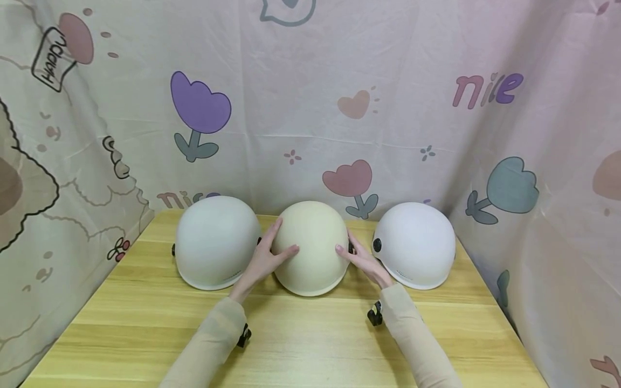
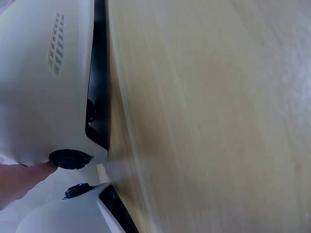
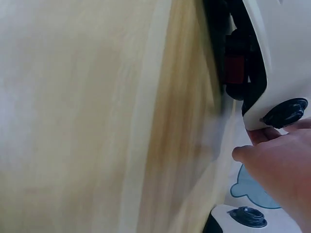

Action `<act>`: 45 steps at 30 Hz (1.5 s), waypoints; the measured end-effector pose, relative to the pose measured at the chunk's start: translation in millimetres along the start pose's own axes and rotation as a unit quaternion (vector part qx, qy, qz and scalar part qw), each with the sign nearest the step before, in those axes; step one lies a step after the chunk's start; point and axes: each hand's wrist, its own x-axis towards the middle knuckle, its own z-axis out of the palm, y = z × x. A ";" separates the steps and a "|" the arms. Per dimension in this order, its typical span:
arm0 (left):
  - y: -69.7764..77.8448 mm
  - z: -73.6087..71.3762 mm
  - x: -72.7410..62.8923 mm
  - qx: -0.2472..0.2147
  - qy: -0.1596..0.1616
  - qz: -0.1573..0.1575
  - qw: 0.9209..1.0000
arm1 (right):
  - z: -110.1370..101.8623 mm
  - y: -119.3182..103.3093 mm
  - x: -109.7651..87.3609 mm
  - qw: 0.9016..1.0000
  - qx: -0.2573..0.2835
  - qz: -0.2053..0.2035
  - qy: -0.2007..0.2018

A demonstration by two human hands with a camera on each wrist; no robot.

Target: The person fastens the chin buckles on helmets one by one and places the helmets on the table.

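A cream helmet point(image 1: 311, 248) stands on the table in the middle of a row, dome up, between my two hands. My left hand point(image 1: 266, 257) holds its left side, thumb across the dome. In the left wrist view, a finger point(image 2: 36, 174) reaches the black round knob point(image 2: 70, 158) near the rim. My right hand point(image 1: 364, 260) grips the opposite side, thumb on the dome; its fingertips point(image 3: 265, 135) tuck by the lower rim, under another black knob point(image 3: 286, 112) in the right wrist view. A dark inner lining shows beneath the rim.
A white helmet point(image 1: 218, 242) sits close on the left, just past my left wrist. Another white helmet point(image 1: 414, 245) stands to the right, its black side knob point(image 1: 377, 245) facing my right hand. The wooden table point(image 1: 310, 339) meets a printed curtain point(image 1: 291, 108) behind.
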 end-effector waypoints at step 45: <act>-8.1 -3.6 4.8 0.001 0.011 -0.051 0.999 | 11.0 0.1 11.2 1.000 0.007 0.000 0.014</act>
